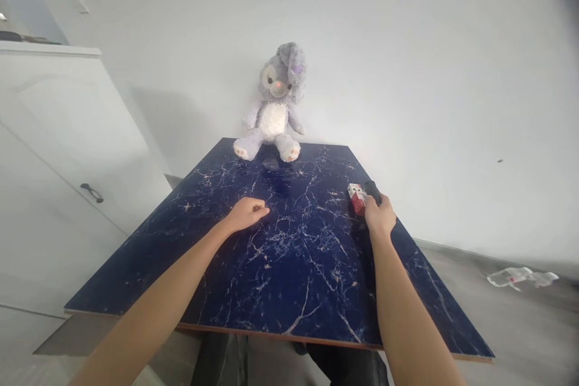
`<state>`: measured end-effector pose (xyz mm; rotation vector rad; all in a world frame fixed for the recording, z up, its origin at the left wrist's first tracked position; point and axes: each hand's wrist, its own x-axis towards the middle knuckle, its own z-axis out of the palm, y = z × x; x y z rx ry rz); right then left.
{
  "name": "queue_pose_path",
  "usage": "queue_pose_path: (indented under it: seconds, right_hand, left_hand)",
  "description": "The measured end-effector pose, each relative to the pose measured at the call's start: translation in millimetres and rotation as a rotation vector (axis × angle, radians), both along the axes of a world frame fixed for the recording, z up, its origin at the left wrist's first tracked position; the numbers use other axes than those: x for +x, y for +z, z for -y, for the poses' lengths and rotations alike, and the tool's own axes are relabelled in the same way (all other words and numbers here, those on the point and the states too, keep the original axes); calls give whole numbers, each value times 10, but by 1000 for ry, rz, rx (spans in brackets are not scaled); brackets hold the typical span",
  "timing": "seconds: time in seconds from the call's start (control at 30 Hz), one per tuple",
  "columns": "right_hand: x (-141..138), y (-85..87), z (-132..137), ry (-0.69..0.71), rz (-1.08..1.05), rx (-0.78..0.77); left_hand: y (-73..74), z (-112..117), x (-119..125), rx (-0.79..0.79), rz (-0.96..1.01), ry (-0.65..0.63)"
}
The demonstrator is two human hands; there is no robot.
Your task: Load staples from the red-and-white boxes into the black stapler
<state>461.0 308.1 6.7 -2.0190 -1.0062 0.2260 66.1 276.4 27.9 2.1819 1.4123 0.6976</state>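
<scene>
My left hand [246, 213] rests as a loose fist on the middle of the dark blue marbled table [289, 289], and nothing shows sticking out of it. At the table's right edge, my right hand [380, 216] is closed around a black object [373, 191]. Only the rounded upper end of that object shows; the rest is hidden by the fingers, so its kind is unclear. Close against its left side is a small red and white box [357, 199]; whether my fingers touch the box cannot be seen.
A grey-lilac plush toy [274, 120] sits at the table's far edge against the white wall [407, 72]. To the left stands a white cabinet [54, 132] with a dark handle [91, 193]. Clear plastic bottles [520, 277] lie on the floor at right.
</scene>
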Motion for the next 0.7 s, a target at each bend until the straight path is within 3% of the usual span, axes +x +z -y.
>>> queue_pose_path:
  seconds: [0.2, 0.4, 0.6, 0.7]
  right_hand:
    - [-334, 62, 5, 218, 103, -55]
    - [-837, 53, 111, 387, 186, -36]
    - [-979, -16, 131, 510, 60, 78]
    - [-1063, -92, 95, 542, -70, 96]
  left_hand:
    - [-26, -15, 43, 40, -89, 44]
    - [-56, 151, 245, 59, -130, 18]
    - [-15, 312, 337, 94, -18, -154]
    - [-10, 321, 315, 173, -37, -157]
